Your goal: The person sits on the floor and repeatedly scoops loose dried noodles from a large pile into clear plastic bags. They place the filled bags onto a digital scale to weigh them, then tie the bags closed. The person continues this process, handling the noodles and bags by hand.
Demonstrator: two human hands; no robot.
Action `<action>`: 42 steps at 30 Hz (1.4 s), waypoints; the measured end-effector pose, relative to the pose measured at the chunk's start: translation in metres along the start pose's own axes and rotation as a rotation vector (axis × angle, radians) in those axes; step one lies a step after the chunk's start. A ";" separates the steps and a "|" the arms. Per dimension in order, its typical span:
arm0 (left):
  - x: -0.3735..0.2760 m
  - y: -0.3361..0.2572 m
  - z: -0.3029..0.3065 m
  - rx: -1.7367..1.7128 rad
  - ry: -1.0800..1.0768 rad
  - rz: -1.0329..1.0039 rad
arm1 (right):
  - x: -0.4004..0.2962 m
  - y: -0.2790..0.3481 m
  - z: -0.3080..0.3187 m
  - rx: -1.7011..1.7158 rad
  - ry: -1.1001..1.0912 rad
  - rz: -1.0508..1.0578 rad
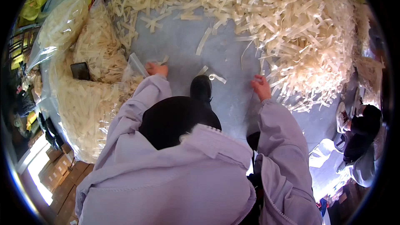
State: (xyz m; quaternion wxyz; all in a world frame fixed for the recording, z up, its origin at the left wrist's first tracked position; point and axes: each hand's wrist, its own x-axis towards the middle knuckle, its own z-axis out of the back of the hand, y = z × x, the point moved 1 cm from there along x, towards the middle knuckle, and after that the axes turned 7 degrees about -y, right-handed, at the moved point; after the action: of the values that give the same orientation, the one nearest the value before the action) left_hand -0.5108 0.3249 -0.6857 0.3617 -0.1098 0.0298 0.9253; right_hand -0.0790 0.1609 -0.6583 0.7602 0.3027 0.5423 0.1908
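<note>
My left hand (157, 68) is beside the mouth of a clear plastic bag (137, 64). A short pale strip (164, 59) shows by its fingers; whether it is gripped I cannot tell. My right hand (261, 87) hovers at the near edge of a large heap of flat cream-coloured strips (300, 37), fingers bent and apart, with nothing visible in them. Between my hands, a curled strip (217, 78) lies on the grey floor (181, 43) by my black shoe (201, 89). Another strip (203, 41) lies farther out.
Filled clear bags of strips (84, 112) stand at my left, with a dark phone-like object (80, 70) on top. Cardboard boxes (62, 175) are at lower left. At right, another person's legs (362, 125) and shoes are close to the heap.
</note>
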 end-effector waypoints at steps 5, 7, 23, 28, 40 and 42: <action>-0.151 -0.116 0.055 -0.668 1.005 -0.975 | -0.052 0.088 0.015 -0.036 0.004 0.152; -0.185 -0.127 0.093 -0.960 1.236 -0.981 | -0.090 0.103 0.006 -0.007 0.075 0.066; -0.064 0.178 0.218 -0.949 0.652 -0.231 | -0.269 0.108 0.068 -0.199 0.079 0.415; -0.078 0.208 0.251 -1.019 0.510 -0.294 | -0.285 0.131 0.060 -0.120 0.093 0.614; -0.014 -0.055 0.315 -1.074 0.645 -0.430 | -0.172 0.082 -0.070 -1.199 0.311 0.623; 0.002 -0.085 0.275 -0.846 0.717 -0.554 | -0.143 0.079 -0.120 -1.338 0.455 0.696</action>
State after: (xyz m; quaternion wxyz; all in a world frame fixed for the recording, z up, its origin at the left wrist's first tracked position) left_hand -0.5049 0.4259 -0.4158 0.4810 -0.5514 -0.2495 0.6343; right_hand -0.2373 0.1621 -0.5314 0.5477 -0.1133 0.3286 0.7611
